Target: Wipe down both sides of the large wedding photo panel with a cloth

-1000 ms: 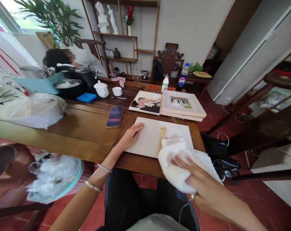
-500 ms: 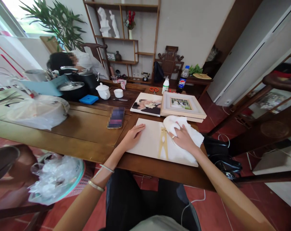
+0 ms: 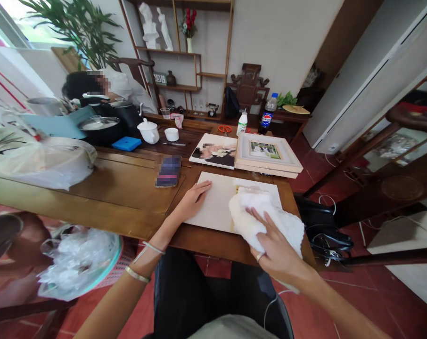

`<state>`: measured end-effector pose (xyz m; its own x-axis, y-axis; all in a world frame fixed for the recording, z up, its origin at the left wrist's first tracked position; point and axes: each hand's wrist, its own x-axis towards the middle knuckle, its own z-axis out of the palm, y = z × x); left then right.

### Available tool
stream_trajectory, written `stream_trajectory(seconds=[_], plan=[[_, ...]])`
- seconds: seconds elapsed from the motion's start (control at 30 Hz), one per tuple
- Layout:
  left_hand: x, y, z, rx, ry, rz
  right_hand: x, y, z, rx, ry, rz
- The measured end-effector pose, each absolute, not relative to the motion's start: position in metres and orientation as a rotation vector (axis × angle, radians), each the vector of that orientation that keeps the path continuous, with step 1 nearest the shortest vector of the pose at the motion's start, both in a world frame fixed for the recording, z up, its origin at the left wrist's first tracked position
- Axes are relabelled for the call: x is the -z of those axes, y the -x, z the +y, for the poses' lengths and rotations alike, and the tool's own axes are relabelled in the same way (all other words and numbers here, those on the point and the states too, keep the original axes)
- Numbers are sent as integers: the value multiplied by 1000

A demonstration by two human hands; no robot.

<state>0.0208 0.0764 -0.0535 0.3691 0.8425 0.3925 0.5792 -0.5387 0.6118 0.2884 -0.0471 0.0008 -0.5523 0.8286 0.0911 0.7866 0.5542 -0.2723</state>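
A white panel is positioned flat at the near edge of the brown tabletop, at the centre of the frame. The left hand is laid on the panel's left edge with its fingers extended and nothing held. The right hand is placed on a white cloth, by which the right part of the panel is covered; the fingers are partly spread, and whether the fabric is gripped cannot be told. A yellow piece is mostly concealed at the cloth's upper left corner. Just beyond the panel, a photo print is set against a stacked picture frame. A phone is located left of the panel. Orange-handled scissors, a white bottle and a cola bottle are arranged behind the frame. At centre left, a white teapot, a white cup and a blue box are grouped. A shelf unit is seen at the top centre, a leafy plant at the upper left. Red floor tiles are exposed below, and a bag-lined basket is stood at the lower left.
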Motion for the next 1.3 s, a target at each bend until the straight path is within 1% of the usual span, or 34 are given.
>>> stream_trajectory(seconds=[0.27,0.37,0.5,0.63,0.73,0.83,0.9,0.97,1.07,1.2,1.3], plan=[[55,-20,78,-996,-2257,1244,10,-294,44,-541,1708,-2243],[55,-20,78,-1002,-2258,1232,9,-284,66,-513,1721,-2180],[55,-20,78,-1003,-2251,1224,7,-270,53,-322,1523,-2404],[58,-20,79,-1011,-2258,1217,-1,-266,3,-323,1224,-2645],[58,-20,79,-1011,-2268,1217,-13,-274,-26,-442,1002,-2751],[57,-20,79,-1011,-2267,1221,-21,-291,-25,-680,914,-2739],[57,-20,79,-1020,-2262,1219,-19,-304,-10,-837,1063,-2615],[56,-20,79,-1028,-2257,1217,-11,-313,11,-881,1302,-2438],[56,-19,79,-1037,-2245,1204,1,-309,43,-743,1464,-2300],[56,-19,79,-1031,-2232,1200,3,-275,64,-485,1401,-2374],[55,-20,79,-1019,-2227,1206,-3,-246,55,-303,1351,-2532]])
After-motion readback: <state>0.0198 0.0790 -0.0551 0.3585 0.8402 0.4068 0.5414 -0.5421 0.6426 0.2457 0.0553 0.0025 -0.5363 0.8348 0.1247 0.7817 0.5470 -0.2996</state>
